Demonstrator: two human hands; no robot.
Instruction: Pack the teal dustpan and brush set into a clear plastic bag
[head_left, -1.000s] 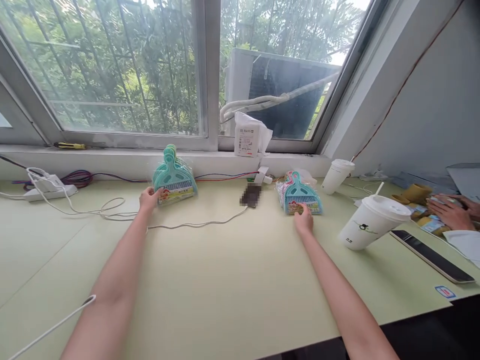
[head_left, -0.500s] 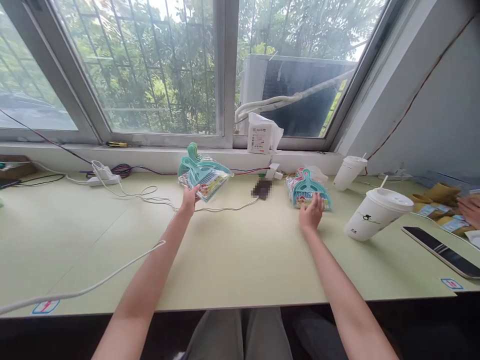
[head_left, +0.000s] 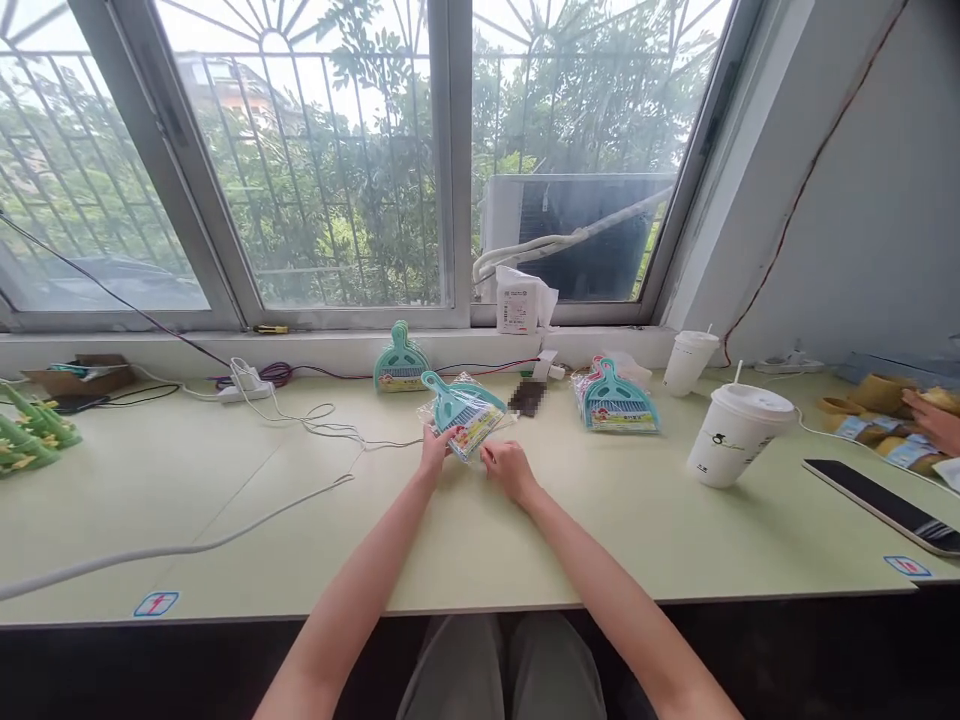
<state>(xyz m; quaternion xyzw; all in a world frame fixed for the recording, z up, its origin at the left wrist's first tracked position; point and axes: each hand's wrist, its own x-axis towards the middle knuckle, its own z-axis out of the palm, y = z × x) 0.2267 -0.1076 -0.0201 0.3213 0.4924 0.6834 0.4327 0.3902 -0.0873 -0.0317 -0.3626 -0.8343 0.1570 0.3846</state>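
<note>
A teal mini dustpan and brush set in a clear plastic bag (head_left: pixel 463 412) lies tilted over the middle of the pale green table (head_left: pixel 225 520). My left hand (head_left: pixel 433 452) grips the bag's near left edge. My right hand (head_left: pixel 508 467) pinches its near right corner. Behind it, a stack of the same teal packs (head_left: pixel 402 362) leans against the window sill. A second pile of packs (head_left: pixel 616 401) lies on the table to the right, away from both hands.
Two white lidded cups with straws (head_left: pixel 733 435) (head_left: pixel 688 361) stand at the right, beside a dark phone (head_left: pixel 889 506). White cables (head_left: pixel 300 425) run to a power strip (head_left: pixel 244 385) at the left. Another person's hand (head_left: pixel 930 415) works on yellow items at the far right.
My left hand has carried one pack from the left stack toward the middle of the table. My right hand has left the right pile and now grips that same pack.
</note>
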